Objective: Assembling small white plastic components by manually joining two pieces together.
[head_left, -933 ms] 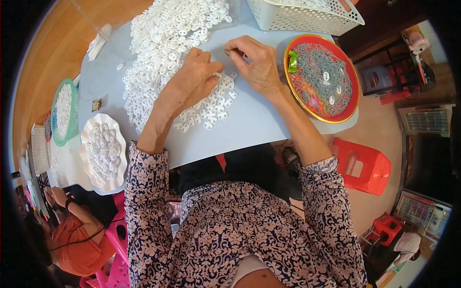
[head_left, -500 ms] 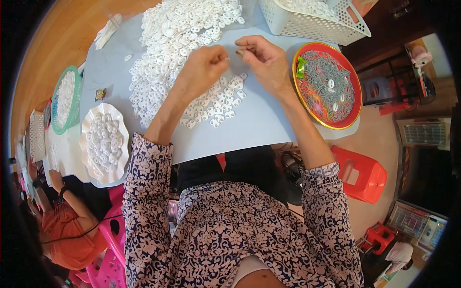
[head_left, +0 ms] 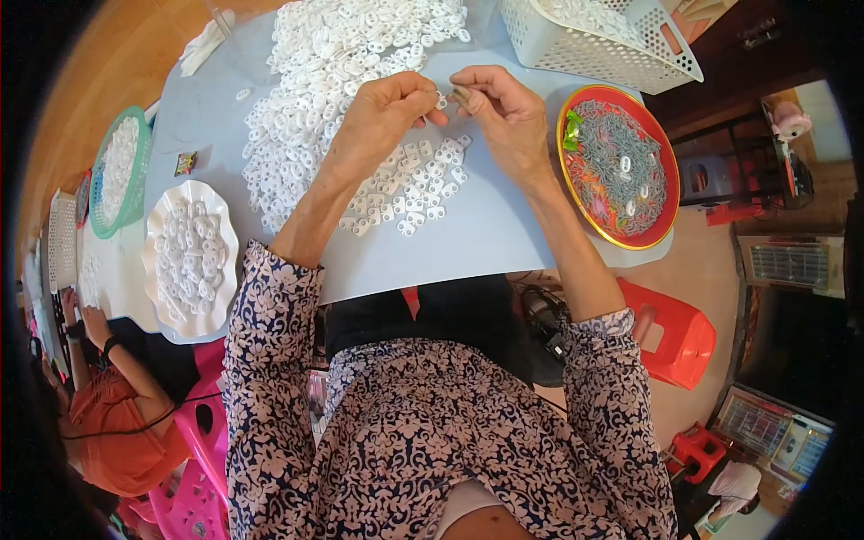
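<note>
Over the table, my left hand (head_left: 387, 112) is closed in a pinch around a small white plastic piece (head_left: 441, 102) with a hole. Its fingertips nearly meet those of my right hand (head_left: 511, 121), which is also pinched; whatever its fingers hold is too small to make out. Below my hands lies a loose scatter of white plastic pieces (head_left: 412, 189) with dark holes. A large heap of white oval pieces (head_left: 288, 135) spreads beyond and to the left. To the right, a red round tray (head_left: 668, 202) with a gold rim holds many small grey screw-like parts (head_left: 621, 144).
A white perforated basket (head_left: 576, 56) with white pieces stands at the back right. At the left are a scalloped white dish (head_left: 229, 256), a green basket (head_left: 137, 193) and a small wrapper (head_left: 186, 163). A red stool (head_left: 688, 337) stands right; a person in orange (head_left: 112, 423) sits left.
My hands have come closer together, the left moving right and slightly up. The white piece now shows between the fingertips. The whole view has shifted slightly.
</note>
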A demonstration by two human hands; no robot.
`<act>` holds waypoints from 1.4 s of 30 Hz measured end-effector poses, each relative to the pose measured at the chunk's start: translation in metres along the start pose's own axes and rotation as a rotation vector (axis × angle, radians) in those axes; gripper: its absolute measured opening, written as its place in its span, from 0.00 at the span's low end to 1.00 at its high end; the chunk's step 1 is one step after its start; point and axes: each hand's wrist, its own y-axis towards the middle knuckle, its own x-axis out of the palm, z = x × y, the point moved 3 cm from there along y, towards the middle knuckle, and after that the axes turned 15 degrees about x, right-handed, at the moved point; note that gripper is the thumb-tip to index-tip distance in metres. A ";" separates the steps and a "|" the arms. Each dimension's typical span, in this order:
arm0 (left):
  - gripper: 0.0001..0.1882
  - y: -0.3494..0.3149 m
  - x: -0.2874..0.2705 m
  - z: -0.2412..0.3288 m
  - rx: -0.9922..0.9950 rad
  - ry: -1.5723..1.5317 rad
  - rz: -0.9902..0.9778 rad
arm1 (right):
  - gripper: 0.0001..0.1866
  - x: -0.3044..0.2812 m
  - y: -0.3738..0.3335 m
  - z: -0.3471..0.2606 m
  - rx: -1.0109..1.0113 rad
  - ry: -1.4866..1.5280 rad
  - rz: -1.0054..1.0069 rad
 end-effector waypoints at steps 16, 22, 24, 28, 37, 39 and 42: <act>0.09 -0.001 0.003 0.006 0.011 0.107 -0.026 | 0.09 -0.001 0.002 0.001 0.003 -0.008 0.005; 0.09 -0.002 0.004 0.006 0.008 0.105 -0.017 | 0.09 -0.001 0.001 0.003 -0.001 -0.027 -0.007; 0.10 -0.003 0.005 0.004 0.006 0.106 -0.012 | 0.09 0.000 0.001 0.004 -0.006 -0.065 -0.019; 0.10 -0.002 0.004 -0.002 0.020 0.146 -0.015 | 0.08 0.001 0.000 0.001 -0.009 -0.113 0.002; 0.09 -0.003 0.004 -0.006 0.056 0.137 -0.028 | 0.06 -0.001 0.001 0.007 0.066 -0.060 -0.054; 0.08 -0.003 0.004 -0.006 0.085 0.114 -0.032 | 0.05 -0.001 0.002 0.007 0.078 -0.046 -0.076; 0.08 -0.003 0.005 -0.006 0.057 0.137 -0.072 | 0.04 -0.002 0.002 0.009 0.077 -0.015 -0.060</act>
